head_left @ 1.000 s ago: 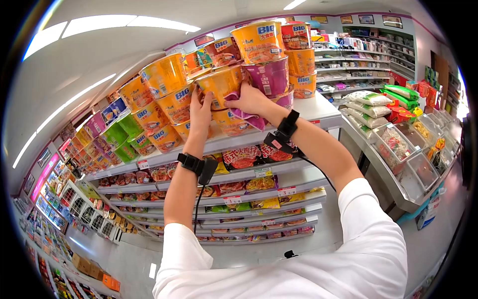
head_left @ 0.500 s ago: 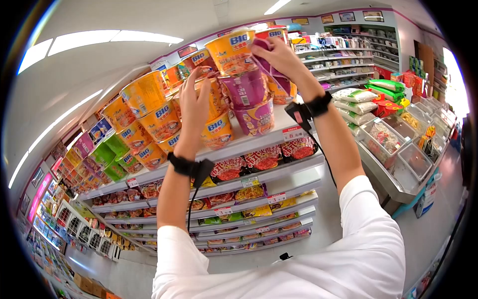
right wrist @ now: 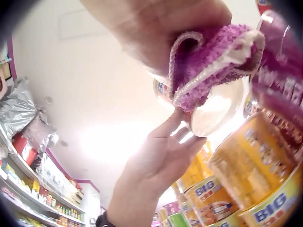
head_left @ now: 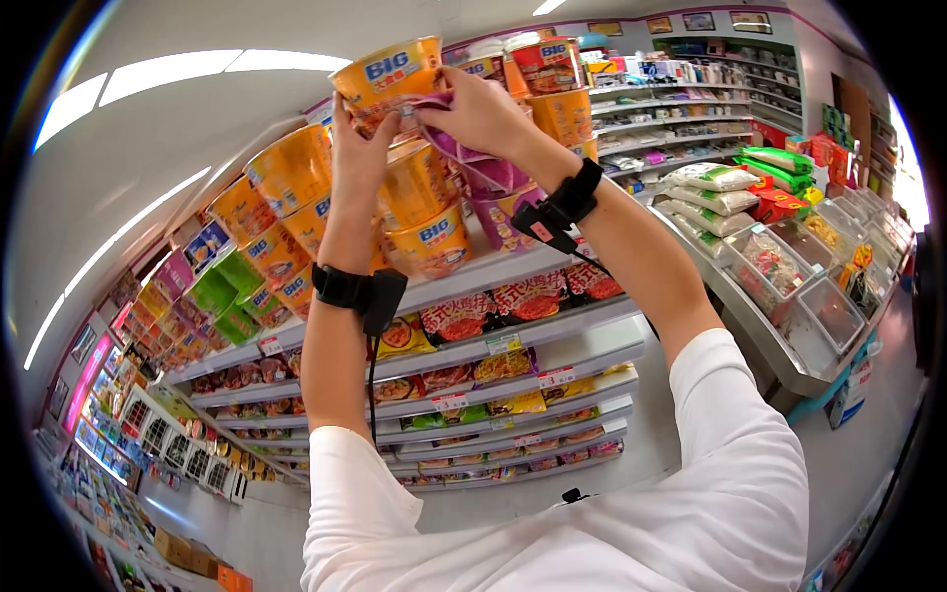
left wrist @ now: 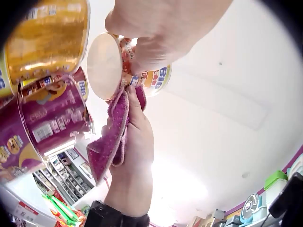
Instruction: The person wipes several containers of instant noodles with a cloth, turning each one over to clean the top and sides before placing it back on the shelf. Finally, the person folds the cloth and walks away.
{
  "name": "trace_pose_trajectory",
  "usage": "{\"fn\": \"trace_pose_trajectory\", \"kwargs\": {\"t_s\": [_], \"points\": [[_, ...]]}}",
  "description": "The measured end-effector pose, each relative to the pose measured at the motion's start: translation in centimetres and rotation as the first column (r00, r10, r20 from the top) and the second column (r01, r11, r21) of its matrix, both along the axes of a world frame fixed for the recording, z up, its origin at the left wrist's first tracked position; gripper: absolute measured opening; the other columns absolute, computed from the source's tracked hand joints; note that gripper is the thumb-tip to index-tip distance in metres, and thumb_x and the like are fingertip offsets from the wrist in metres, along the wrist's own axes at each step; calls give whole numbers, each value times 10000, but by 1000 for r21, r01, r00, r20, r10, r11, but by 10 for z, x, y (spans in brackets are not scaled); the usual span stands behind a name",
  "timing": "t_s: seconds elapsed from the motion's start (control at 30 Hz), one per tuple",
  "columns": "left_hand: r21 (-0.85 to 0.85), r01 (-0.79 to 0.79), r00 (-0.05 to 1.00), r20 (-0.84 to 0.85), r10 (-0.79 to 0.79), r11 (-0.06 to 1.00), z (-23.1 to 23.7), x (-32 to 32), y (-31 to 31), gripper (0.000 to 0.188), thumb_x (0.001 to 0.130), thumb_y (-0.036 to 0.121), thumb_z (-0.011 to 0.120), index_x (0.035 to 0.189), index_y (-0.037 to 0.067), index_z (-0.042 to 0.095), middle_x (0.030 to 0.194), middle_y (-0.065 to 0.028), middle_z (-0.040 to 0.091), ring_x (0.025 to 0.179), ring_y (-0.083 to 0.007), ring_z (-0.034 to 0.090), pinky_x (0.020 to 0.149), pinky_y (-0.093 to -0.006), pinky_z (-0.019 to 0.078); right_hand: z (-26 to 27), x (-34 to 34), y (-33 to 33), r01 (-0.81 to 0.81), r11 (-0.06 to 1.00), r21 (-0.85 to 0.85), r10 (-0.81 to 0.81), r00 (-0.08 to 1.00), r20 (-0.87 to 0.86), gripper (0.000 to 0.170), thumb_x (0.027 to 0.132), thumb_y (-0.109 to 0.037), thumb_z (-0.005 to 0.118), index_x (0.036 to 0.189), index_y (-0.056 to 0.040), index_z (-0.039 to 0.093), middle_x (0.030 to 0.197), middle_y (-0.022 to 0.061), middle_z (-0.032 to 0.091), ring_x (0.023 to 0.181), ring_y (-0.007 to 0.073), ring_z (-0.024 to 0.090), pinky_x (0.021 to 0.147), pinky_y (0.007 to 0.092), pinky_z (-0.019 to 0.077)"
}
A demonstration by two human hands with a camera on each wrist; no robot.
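An orange instant noodle tub [head_left: 390, 77] is held up and tilted above the stacked tubs, its pale underside facing the left wrist camera. My left hand [head_left: 357, 148] grips its lower left side, thumb toward the base. A purple cloth [left wrist: 111, 142] with a pale stitched edge is pinched in my right hand [head_left: 478, 116], which holds it against the right side of the tub. Part of the cloth hangs below the fingers. Just beneath the hands stand more orange tubs [head_left: 429, 242] and purple tubs [head_left: 508, 212].
Rows of stacked tubs, including green ones [head_left: 235, 271], run left along the shelf top. Noodle packets [head_left: 459, 318] fill the shelves below. On the right are a metal counter with clear bins [head_left: 829, 311] and white sacks [head_left: 712, 178]. Red tubs [head_left: 547, 67] stand behind the right arm.
Both hands were at a lower tub, then my right hand rose with the cloth to the top tub. Now the top orange tub is off its stack, moved left between both hands.
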State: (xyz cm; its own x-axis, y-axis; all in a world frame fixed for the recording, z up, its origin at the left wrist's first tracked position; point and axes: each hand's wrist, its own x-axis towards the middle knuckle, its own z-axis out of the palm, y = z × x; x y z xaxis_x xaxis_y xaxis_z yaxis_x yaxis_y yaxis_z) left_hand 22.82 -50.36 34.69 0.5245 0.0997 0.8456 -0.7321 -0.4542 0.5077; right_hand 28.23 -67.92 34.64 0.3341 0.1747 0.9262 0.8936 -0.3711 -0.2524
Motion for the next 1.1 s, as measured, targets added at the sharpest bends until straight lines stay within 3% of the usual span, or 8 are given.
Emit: {"fn": "trace_pose_trajectory", "kwargs": {"t_s": [0.2, 0.33, 0.37, 0.53, 0.73, 0.8, 0.93, 1.1], "points": [[-53, 15, 999, -28, -16, 998, -19, -9, 44, 858, 900, 156, 700, 1536, 29, 138, 1330, -160, 524, 1180, -224, 564, 967, -327, 469, -4, 12, 55, -115, 988, -102, 103, 988, -119, 637, 774, -455, 706, 1063, 102, 596, 891, 289, 680, 878, 438, 673, 800, 447, 548], [106, -149, 986, -60, 156, 983, -27, 10, 73, 851, 903, 163, 697, 1532, 21, 142, 1379, -156, 482, 1224, -224, 529, 984, -326, 467, -11, 12, 60, -91, 976, -197, 60, 986, -157, 810, 775, -479, 687, 1176, 196, 483, 983, 324, 661, 952, 434, 664, 834, 438, 543], [107, -156, 985, -55, 162, 982, -29, 12, 73, 846, 901, 160, 699, 1529, 18, 150, 1382, -156, 479, 1232, -227, 522, 994, -332, 460, -14, 14, 61, -65, 974, -219, 22, 981, -195, 789, 806, -485, 693, 1267, 105, 443, 1058, 316, 650, 987, 430, 651, 863, 423, 521], [66, -131, 986, -94, 137, 989, -29, 18, 64, 812, 899, 161, 696, 1515, 3, 190, 1398, -163, 466, 1237, -242, 516, 1029, -356, 433, -18, 10, 53, -65, 966, -252, 25, 987, -156, 827, 801, -488, 694, 1249, 155, 428, 1075, 335, 634, 1000, 440, 641, 878, 434, 512], [123, -247, 969, 9, 248, 961, -39, 27, 61, 714, 917, 188, 660, 1492, -6, 283, 1359, -198, 521, 1235, -308, 529, 1017, -389, 423, -29, 7, 39, -120, 921, -371, 47, 979, -200, 687, 821, -449, 682, 1212, 88, 509, 1090, 323, 634, 1042, 436, 620, 907, 424, 491], [90, -291, 955, 92, 283, 953, -47, 22, 54, 650, 935, 181, 625, 1475, -17, 322, 1392, -213, 491, 1246, -322, 518, 1022, -400, 419, -42, 3, 33, -144, 952, -270, 121, 988, -100, 605, 774, -401, 698, 1098, 95, 578, 981, 310, 659, 957, 431, 648, 837, 455, 519], [148, -410, 898, 235, 371, 900, -60, 14, 42, 597, 949, 197, 598, 1462, -1, 364, 1399, -222, 478, 1265, -335, 497, 1032, -407, 410, -51, -24, 9, -173, 944, -281, 142, 982, -126, 624, 842, -403, 685, 1245, 52, 547, 1085, 257, 661, 1042, 404, 632, 894, 422, 499], [185, -369, 923, 183, 337, 911, -82, -14, 12, 544, 961, 186, 571, 1444, 3, 402, 1405, -222, 472, 1247, -328, 510, 1039, -397, 409, -60, -39, -42, -100, 995, 25, 102, 986, -132, 561, 834, -387, 704, 1234, -13, 581, 1082, 211, 677, 1005, 350, 656, 867, 401, 510]]}}
